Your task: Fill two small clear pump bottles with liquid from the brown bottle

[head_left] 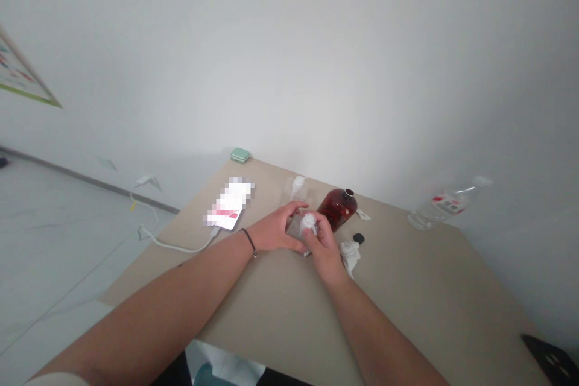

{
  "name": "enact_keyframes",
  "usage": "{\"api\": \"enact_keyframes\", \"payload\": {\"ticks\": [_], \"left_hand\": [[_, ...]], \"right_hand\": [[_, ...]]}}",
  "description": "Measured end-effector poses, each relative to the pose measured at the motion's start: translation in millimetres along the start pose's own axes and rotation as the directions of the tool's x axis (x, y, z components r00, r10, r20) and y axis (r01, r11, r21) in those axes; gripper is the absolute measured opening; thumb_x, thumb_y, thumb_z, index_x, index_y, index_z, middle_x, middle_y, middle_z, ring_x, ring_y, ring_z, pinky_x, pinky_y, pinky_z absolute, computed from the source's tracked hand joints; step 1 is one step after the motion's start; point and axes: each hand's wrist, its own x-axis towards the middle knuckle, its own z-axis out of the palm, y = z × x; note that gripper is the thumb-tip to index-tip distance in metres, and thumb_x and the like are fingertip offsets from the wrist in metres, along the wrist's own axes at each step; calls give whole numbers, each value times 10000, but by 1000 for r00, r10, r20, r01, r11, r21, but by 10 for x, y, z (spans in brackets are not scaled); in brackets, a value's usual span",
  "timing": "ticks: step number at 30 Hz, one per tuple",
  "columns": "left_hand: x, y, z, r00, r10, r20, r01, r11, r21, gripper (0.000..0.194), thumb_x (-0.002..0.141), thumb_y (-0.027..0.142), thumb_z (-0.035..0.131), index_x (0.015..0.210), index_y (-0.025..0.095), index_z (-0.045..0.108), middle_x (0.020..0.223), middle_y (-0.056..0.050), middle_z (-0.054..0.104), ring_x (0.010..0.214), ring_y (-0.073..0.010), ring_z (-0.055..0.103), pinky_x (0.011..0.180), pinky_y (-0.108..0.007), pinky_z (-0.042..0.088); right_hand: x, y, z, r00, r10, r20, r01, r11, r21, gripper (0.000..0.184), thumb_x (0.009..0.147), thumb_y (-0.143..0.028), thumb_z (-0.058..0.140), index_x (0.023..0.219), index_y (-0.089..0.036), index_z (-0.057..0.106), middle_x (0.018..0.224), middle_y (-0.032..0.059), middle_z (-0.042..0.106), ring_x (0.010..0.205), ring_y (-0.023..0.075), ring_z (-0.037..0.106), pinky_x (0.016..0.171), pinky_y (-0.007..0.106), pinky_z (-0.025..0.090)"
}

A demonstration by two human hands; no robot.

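Pale wall (294, 72) edges the tabletop (407, 289); I see the left hand (275, 228) curling fingers round a half-hidden clear bottle (295, 227), the right hand (325, 248) pinching its white top (309, 221).

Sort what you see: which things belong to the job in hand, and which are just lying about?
In the job:
clear bottle, held by the left hand
its white top, gripped by the right hand
probably the open brown bottle and black cap

Seemingly lying about:
phone
cable
green case
crumpled tissue
water bottle
clear container
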Motion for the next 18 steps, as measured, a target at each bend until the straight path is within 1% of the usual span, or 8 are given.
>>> {"api": "enact_keyframes", "payload": {"ticks": [4,6,8,10,12,14,18], "left_hand": [[11,-4,-3,999,36,-5,-36,999,4,1025,605,377,925,1466,178,406,1396,-160,558,1259,-333,555,1109,-499,409],[20,-19,-2,999,50,-2,-50,999,-2,1008,603,374,928,1455,190,421,1393,-153,563,1269,-333,551,1117,-497,402],[27,-36,3,999,51,3,-51,999,-7,990,606,366,928,1446,198,433,1385,-149,571,1267,-333,555,1115,-499,405],[32,-50,9,999,52,-1,-52,999,-6,975,602,361,929,1434,195,449,1384,-150,572,1268,-337,556,1116,-501,407],[34,-53,12,998,55,-8,-55,999,-2,960,599,363,930,1420,191,464,1380,-149,573,1266,-336,560,1117,-495,410],[35,-45,10,998,59,-7,-59,998,4,940,606,366,927,1409,195,470,1368,-141,581,1255,-327,568,1114,-486,415],[34,-18,-3,994,105,10,-106,994,15,859,624,359,920,1359,199,505,1305,-112,620,1213,-304,588,1095,-470,428]], "right_hand": [[9,-47,-26,996,-88,31,88,996,16,325,930,-446,589,1230,-332,642,1288,41,632,1251,273,554,1113,468,389],[20,-51,-26,992,-121,39,121,993,11,315,939,-437,581,1226,-333,659,1294,45,623,1270,273,536,1127,462,372],[27,-28,-17,993,-116,35,116,993,1,289,934,-438,591,1187,-322,668,1234,49,631,1220,271,554,1104,460,391],[29,11,-6,996,-82,18,82,997,-1,274,918,-443,615,1157,-314,654,1175,44,635,1154,266,575,1071,466,417],[24,40,-1,999,-50,8,50,999,5,289,902,-446,637,1158,-312,633,1160,39,635,1131,265,580,1059,476,425],[17,38,-4,999,-46,9,46,999,10,304,903,-448,636,1176,-316,627,1177,40,634,1149,268,575,1071,484,418],[14,-33,-19,996,-88,13,88,996,11,300,950,-458,561,1200,-330,667,1260,47,632,1241,274,543,1123,482,379]]}}
